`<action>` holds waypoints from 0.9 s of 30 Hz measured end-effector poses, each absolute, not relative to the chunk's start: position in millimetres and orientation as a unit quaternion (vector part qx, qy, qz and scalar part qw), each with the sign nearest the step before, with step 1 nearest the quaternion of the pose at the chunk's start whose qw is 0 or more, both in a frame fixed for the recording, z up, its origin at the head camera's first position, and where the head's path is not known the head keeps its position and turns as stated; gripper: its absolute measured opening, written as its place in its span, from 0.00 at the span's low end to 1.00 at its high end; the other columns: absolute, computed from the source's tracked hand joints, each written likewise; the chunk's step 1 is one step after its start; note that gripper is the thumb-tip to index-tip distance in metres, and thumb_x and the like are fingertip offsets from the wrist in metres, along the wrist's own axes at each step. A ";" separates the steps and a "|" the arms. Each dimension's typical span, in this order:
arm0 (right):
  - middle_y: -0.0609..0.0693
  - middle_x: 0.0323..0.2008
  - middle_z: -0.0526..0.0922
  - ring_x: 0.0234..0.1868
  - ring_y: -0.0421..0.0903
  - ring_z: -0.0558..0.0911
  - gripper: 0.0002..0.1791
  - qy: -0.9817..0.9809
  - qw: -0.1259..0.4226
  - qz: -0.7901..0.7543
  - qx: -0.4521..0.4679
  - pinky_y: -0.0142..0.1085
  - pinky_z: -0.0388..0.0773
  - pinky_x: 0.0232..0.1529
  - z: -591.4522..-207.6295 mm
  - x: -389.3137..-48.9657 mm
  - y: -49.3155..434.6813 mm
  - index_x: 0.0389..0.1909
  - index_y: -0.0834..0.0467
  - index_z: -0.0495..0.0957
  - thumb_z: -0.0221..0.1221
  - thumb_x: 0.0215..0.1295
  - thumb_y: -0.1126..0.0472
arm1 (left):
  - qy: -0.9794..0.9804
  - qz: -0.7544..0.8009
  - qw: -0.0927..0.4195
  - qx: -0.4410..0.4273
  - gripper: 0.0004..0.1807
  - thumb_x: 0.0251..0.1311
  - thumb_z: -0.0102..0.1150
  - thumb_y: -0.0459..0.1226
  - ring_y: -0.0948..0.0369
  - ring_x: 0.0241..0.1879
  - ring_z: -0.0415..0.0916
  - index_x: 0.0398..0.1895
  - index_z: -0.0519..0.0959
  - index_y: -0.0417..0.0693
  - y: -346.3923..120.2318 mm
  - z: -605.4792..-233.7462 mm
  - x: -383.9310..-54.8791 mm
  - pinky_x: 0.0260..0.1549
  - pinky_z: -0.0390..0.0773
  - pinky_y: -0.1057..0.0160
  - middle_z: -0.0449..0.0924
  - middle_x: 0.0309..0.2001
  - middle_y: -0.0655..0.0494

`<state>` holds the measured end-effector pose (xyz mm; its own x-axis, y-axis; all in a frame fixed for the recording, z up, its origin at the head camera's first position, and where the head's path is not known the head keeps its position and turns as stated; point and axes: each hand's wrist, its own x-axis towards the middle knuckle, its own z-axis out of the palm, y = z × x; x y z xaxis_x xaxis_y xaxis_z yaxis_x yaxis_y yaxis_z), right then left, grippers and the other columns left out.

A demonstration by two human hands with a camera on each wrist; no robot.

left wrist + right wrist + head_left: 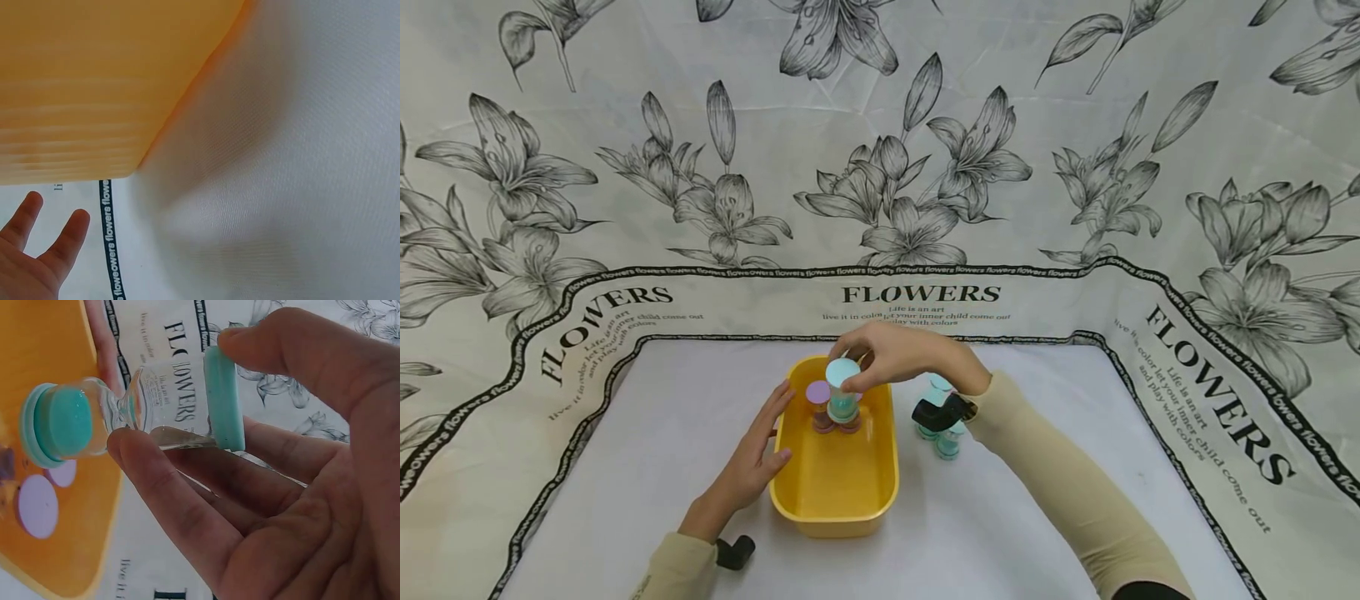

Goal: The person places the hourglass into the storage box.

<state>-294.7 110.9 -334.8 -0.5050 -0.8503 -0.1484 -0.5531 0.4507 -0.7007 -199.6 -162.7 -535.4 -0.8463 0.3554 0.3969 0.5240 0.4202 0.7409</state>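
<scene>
My right hand (pixel 891 354) pinches a teal-capped sand timer (pixel 842 392) between thumb and fingers, over the far part of a yellow tub (pixel 835 521). In the right wrist view the timer (pixel 165 409) has clear glass with a narrow waist, and teal sand fills the bulb at its lower end. Purple-capped sand timers (pixel 817 393) stand inside the tub, partly hidden behind the held one. Along the tub's left side lies my left hand (pixel 748 458), fingers straight and spread, with fingertips at the rim. The left wrist view shows the tub's outer wall (pixel 94 94) close up.
Several teal sand timers (pixel 949 443) stand on the white cloth to the right of the tub, partly covered by the right wrist's black camera (pixel 943 412). A floral cloth (pixel 917 167) rises behind the table.
</scene>
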 end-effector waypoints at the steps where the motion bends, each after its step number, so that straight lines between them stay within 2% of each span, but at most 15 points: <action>1: 0.52 0.55 0.86 0.54 0.45 0.86 0.24 0.812 0.251 -0.301 -0.433 0.34 0.83 0.55 -338.2 -294.6 108.4 0.61 0.58 0.80 0.67 0.66 0.55 | -0.839 -0.469 0.088 -0.262 0.40 0.69 0.50 0.42 0.44 0.78 0.55 0.83 0.52 0.52 -162.9 -535.0 -199.4 0.58 0.75 0.38 0.42 0.85 0.52; 5: 0.49 0.53 0.86 0.52 0.41 0.85 0.23 0.802 0.267 -0.305 -0.439 0.32 0.82 0.56 -352.2 -293.7 99.3 0.59 0.59 0.81 0.68 0.65 0.56 | -0.838 -0.470 0.084 -0.265 0.42 0.67 0.51 0.39 0.45 0.78 0.55 0.83 0.51 0.53 -163.8 -534.0 -199.9 0.58 0.74 0.37 0.41 0.85 0.54; 9: 0.47 0.50 0.87 0.46 0.39 0.86 0.23 0.792 0.292 -0.311 -0.436 0.32 0.84 0.50 -366.2 -293.3 90.2 0.59 0.59 0.82 0.68 0.64 0.57 | -0.842 -0.463 0.087 -0.264 0.41 0.66 0.52 0.40 0.44 0.77 0.56 0.83 0.52 0.53 -165.0 -533.4 -200.5 0.58 0.74 0.35 0.42 0.85 0.54; 15: 0.47 0.42 0.88 0.38 0.44 0.87 0.24 0.785 0.329 -0.327 -0.411 0.36 0.85 0.44 -386.5 -294.3 80.8 0.59 0.61 0.81 0.68 0.63 0.59 | -0.843 -0.466 0.086 -0.255 0.40 0.65 0.53 0.42 0.43 0.78 0.55 0.81 0.55 0.55 -165.7 -531.2 -201.4 0.58 0.75 0.36 0.42 0.85 0.54; 20: 0.47 0.44 0.87 0.33 0.49 0.87 0.25 0.798 0.335 -0.310 -0.394 0.45 0.87 0.42 -399.3 -296.5 73.7 0.60 0.60 0.80 0.69 0.63 0.57 | -0.843 -0.465 0.087 -0.257 0.40 0.65 0.54 0.42 0.43 0.78 0.56 0.81 0.56 0.54 -166.6 -530.9 -202.9 0.58 0.78 0.39 0.43 0.85 0.54; 23: 0.49 0.44 0.87 0.29 0.49 0.86 0.25 0.796 0.345 -0.308 -0.391 0.43 0.87 0.38 -404.7 -298.0 70.0 0.60 0.61 0.80 0.69 0.63 0.58 | -0.843 -0.462 0.089 -0.261 0.40 0.64 0.55 0.41 0.44 0.78 0.57 0.80 0.56 0.53 -167.1 -531.3 -203.3 0.58 0.78 0.40 0.44 0.85 0.54; 27: 0.48 0.41 0.87 0.24 0.44 0.82 0.21 0.791 0.357 -0.302 -0.393 0.34 0.83 0.31 -411.7 -300.4 66.6 0.57 0.59 0.81 0.69 0.64 0.59 | -0.844 -0.458 0.089 -0.265 0.40 0.63 0.55 0.39 0.45 0.79 0.55 0.80 0.56 0.52 -167.3 -530.5 -203.4 0.59 0.78 0.41 0.43 0.85 0.54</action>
<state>-300.4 66.6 -411.7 -0.4353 -0.8387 -0.3271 -0.4067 0.5074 -0.7597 -203.4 -167.3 -530.5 -0.8442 0.3659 0.3917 0.5279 0.4409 0.7259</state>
